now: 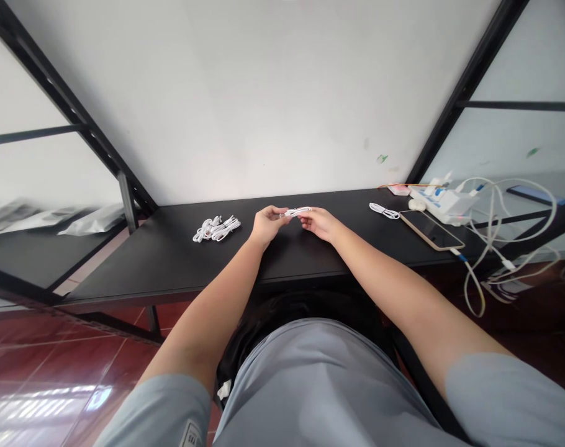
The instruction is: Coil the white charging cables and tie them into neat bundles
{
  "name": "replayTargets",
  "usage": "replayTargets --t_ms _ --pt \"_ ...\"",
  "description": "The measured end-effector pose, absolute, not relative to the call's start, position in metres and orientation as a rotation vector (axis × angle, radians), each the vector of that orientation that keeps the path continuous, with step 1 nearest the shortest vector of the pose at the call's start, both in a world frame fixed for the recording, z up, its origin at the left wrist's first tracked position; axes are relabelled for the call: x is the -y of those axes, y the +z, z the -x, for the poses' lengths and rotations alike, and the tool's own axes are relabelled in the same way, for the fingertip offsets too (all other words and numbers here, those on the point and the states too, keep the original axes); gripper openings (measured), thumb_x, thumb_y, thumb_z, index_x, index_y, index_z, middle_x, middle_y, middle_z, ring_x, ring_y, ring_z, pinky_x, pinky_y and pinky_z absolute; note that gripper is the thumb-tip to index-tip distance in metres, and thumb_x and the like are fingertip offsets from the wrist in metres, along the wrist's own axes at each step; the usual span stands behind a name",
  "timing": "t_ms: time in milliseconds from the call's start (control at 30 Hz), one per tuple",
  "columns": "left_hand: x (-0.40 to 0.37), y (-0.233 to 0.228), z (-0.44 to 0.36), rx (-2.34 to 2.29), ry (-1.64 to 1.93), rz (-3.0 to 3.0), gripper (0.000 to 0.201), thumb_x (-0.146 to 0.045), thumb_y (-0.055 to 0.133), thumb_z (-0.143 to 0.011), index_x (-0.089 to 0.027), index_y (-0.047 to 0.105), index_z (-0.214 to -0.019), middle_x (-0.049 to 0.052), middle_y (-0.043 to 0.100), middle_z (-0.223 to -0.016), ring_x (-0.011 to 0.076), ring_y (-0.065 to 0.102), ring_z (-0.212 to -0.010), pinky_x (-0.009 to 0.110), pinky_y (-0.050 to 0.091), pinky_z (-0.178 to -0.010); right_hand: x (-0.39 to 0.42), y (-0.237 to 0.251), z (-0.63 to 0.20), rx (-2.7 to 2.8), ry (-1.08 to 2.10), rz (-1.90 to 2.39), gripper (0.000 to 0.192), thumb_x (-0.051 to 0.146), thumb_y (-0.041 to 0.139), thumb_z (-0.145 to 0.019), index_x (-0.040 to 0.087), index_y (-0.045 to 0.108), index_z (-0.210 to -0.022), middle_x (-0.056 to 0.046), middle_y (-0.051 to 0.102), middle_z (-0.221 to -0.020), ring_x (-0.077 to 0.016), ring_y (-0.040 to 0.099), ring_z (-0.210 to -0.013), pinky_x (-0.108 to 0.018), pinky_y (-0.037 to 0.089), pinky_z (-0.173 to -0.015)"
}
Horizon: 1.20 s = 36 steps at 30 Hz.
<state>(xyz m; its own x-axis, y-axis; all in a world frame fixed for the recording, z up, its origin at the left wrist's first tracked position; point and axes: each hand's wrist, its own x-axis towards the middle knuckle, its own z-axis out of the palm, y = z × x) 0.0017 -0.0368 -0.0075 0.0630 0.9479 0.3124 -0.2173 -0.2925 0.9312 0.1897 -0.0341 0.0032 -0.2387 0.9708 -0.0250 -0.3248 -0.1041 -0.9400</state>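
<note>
Between my two hands, just above the black tabletop [301, 261], is a white bundled cable [299, 212]. My left hand [267, 225] pinches its left end, and my right hand [320, 223] has its right end between thumb and fingers. To the left of my hands lies a pile of several white coiled cables [216, 228]. One more white coiled cable [384, 211] rests on the table to the right, apart from my hands. The cable's plug ends are too small to make out.
A phone [431, 230] with a charging cable plugged in lies at the right, beside a white power strip [450, 202] and tangled white cords [490, 236]. Black frame posts [469, 93] rise at both sides. Plastic bags [94, 218] lie on the left shelf. A white wall stands behind.
</note>
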Motion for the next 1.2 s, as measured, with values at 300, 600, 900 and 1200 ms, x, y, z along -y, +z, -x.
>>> replayTargets --t_ms 300,600,900,1200 --pt "0.038 -0.008 0.000 -0.754 1.359 -1.365 0.040 -0.029 0.092 -0.057 -0.012 0.065 -0.081 0.008 0.075 -0.083 0.0152 0.069 -0.071 0.035 0.057 -0.075 0.035 0.012 -0.200 0.831 1.788 0.805 0.029 0.024 0.039 -0.091 0.012 0.065 -0.086 -0.010 0.071 -0.073 -0.0162 0.062 -0.060 -0.026 0.050 -0.053" --pt "0.043 -0.004 0.003 -0.722 1.175 -1.365 0.043 -0.028 0.091 -0.059 -0.015 0.058 -0.082 0.006 0.073 -0.082 0.0167 0.069 -0.077 0.024 0.048 -0.059 0.038 0.006 -0.206 1.099 1.848 0.770 0.008 0.014 0.058 -0.090 0.013 0.066 -0.089 -0.002 0.064 -0.066 -0.0096 0.058 -0.055 -0.018 0.047 -0.049" --pt "0.044 -0.004 0.010 -0.603 1.074 -1.292 0.038 -0.026 0.091 -0.062 -0.015 0.061 -0.084 0.004 0.072 -0.082 0.0121 0.066 -0.074 0.029 0.052 -0.074 0.041 0.006 -0.208 1.202 1.851 0.721 0.015 0.016 0.077 -0.074 0.012 0.069 -0.087 0.001 0.060 -0.066 -0.0084 0.053 -0.056 -0.021 0.046 -0.052" --pt "0.035 -0.005 0.022 -0.668 1.244 -1.188 0.042 -0.031 0.092 -0.059 -0.016 0.061 -0.084 0.003 0.072 -0.086 0.0100 0.064 -0.071 0.027 0.051 -0.071 0.033 -0.006 -0.209 1.385 1.037 1.176 0.007 0.016 0.075 -0.074 0.018 0.070 -0.079 0.001 0.064 -0.067 -0.0087 0.050 -0.052 -0.024 0.044 -0.054"
